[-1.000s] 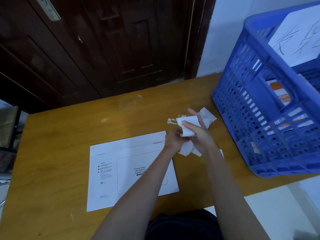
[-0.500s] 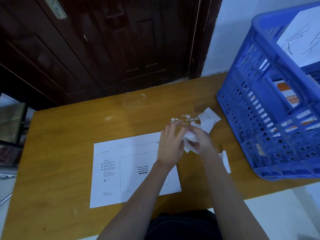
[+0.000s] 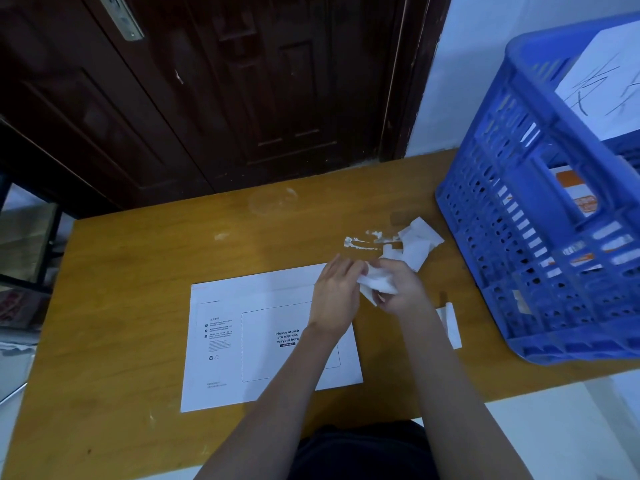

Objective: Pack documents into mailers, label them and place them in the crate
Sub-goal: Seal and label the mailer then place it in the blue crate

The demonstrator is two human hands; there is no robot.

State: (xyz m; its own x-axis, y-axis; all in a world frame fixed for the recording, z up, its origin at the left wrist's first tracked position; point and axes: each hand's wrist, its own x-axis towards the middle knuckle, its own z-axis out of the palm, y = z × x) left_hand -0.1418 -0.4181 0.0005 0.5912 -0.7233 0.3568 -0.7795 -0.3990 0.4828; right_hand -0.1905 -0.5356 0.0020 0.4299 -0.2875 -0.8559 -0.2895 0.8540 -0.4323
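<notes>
A wooden table (image 3: 104,323) fills the lower part of the view, with a dark wooden door (image 3: 225,91) behind it. A white mailer (image 3: 249,341) lies flat on the table towards the left, printed side up, with a box outline on it that reads "Please attach sto express waybill here". The left hand (image 3: 336,296) is above the mailer's upper right corner, back of the hand up, its fingers fairly straight and reaching towards a crumpled white paper (image 3: 375,284); the fingertips meet the paper's edge, though whether they pinch it cannot be told. The right hand (image 3: 403,291) is just to the right of it, fingers curled round the crumpled paper and holding it just above the table. Beyond the hands, some torn white scraps (image 3: 360,242) and a loose piece of white backing paper (image 3: 417,244) lie on the table. A narrow white strip (image 3: 452,323) lies near the right forearm. At the far right stands a blue plastic crate (image 3: 536,237) with slotted walls, resting on the table's right end; inside it are a white sheet with handwriting (image 3: 606,84) and packets with orange printing (image 3: 575,195).
</notes>
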